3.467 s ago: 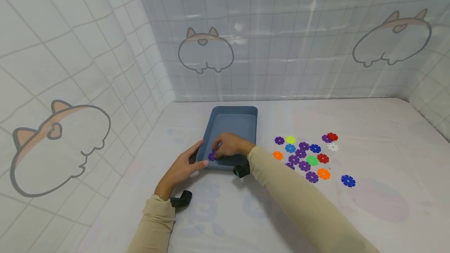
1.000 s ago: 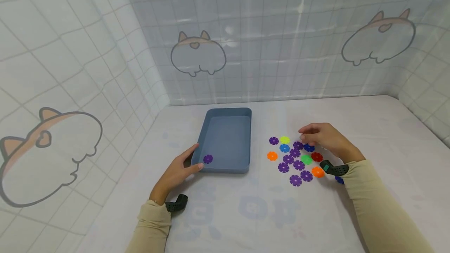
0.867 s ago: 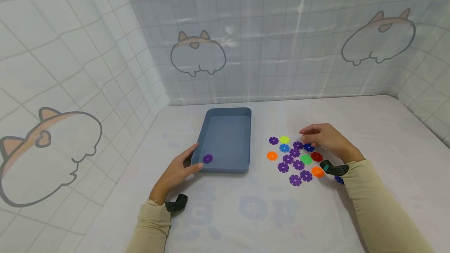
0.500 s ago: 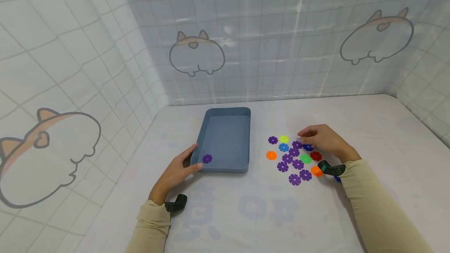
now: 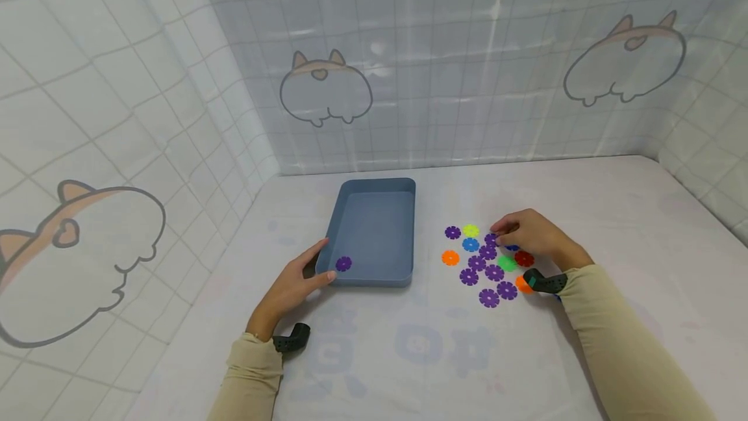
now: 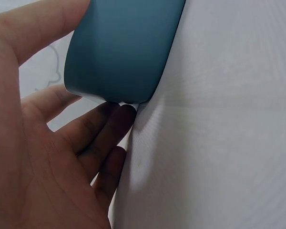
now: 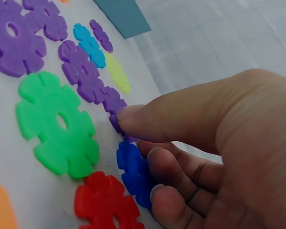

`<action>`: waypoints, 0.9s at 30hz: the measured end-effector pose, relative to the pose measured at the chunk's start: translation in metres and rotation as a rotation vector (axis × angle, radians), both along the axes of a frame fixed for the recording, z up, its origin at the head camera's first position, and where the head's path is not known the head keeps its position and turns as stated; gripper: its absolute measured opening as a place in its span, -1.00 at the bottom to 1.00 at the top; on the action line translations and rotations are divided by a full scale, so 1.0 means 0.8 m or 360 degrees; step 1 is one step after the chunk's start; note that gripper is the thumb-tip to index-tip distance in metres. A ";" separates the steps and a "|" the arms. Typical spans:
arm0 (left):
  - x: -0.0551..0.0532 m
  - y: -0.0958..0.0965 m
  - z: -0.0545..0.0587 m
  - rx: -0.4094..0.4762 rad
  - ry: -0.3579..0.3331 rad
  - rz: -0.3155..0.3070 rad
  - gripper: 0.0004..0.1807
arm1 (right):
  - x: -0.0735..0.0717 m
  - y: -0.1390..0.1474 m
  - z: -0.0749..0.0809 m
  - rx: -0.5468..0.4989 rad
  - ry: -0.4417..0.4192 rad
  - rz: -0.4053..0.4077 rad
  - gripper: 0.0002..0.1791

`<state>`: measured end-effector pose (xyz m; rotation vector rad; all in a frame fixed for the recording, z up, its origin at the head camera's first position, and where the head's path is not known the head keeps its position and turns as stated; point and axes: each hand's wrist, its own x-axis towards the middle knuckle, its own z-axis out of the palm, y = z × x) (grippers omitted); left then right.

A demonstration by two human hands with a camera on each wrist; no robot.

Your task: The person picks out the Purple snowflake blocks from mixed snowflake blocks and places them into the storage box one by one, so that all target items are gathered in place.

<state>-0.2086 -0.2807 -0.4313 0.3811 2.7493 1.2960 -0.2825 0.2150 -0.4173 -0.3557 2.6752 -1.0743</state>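
My left hand (image 5: 295,288) holds the near left corner of a blue-grey tray (image 5: 413,232), thumb at the near rim and fingers along the left side. In the left wrist view, fingertips meet the lower edge of the tray (image 6: 121,52). One purple snowflake disc (image 5: 343,264) lies inside. Over at the scattered discs, my right hand (image 5: 533,234) has its thumb and curled fingers at a purple snowflake disc (image 7: 114,101); the thumb overlaps its edge and the index fingertip is hidden. A blue disc (image 7: 133,174) lies just under the other fingertips.
Around the right hand lie more snowflake discs: a green one (image 7: 57,121), a red one (image 5: 524,258), an orange one (image 5: 450,258), a yellow one (image 5: 471,230), a light blue one (image 5: 470,245) and several purple ones. Tiled-pattern sheeting (image 5: 456,83) walls the white-covered table (image 5: 374,349).
From the tray, my right hand has gone across to the discs, leaving a purple one inside. Over the last half second it shifts slightly left onto another purple disc. The left hand stays at the tray.
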 end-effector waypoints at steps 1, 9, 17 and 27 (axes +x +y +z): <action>0.000 0.000 0.000 0.0002 0.0000 -0.0001 -0.13 | 0.000 0.000 0.000 -0.0001 -0.0003 0.0004 -0.67; 0.000 -0.001 -0.001 0.0016 -0.0005 0.0004 -0.13 | 0.000 -0.001 -0.001 0.0024 0.0031 0.0014 -0.69; -0.001 -0.001 -0.002 0.0011 -0.0006 0.0005 -0.13 | 0.000 0.002 -0.001 0.0034 0.0063 -0.0003 -0.68; 0.000 0.000 0.000 0.0012 -0.0019 -0.0002 -0.13 | -0.002 -0.002 -0.003 0.0015 0.0182 -0.0035 -0.69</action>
